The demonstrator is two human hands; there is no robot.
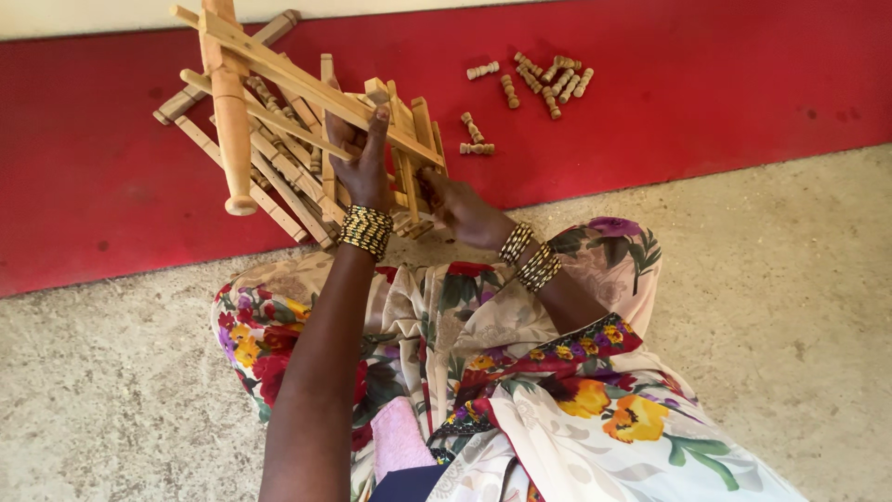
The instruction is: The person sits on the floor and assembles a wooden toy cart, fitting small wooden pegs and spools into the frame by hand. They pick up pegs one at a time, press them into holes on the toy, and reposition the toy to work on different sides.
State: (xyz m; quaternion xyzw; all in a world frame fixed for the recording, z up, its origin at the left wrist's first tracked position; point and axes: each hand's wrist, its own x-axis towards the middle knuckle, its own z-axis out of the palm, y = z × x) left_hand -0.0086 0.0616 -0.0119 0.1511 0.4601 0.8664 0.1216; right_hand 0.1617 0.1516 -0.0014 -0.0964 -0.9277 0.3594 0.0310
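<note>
The left hand [364,165] is closed around a slat of the pale wooden frame of crossed slats and turned posts [279,121], held tilted above the red floor strip [743,84]. The right hand [462,209] grips the frame's lower edge at 4 o'clock. Small turned wooden pegs [544,76] lie at 2 o'clock, well apart.

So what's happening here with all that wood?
A person sitting on the floor holds a wooden frame of slats and turned rods up in front of them. The left hand grips it from above at a slat, while the right hand steadies its lower right edge. A scatter of small turned wooden pegs lies apart on the red strip of floor beyond.
</note>
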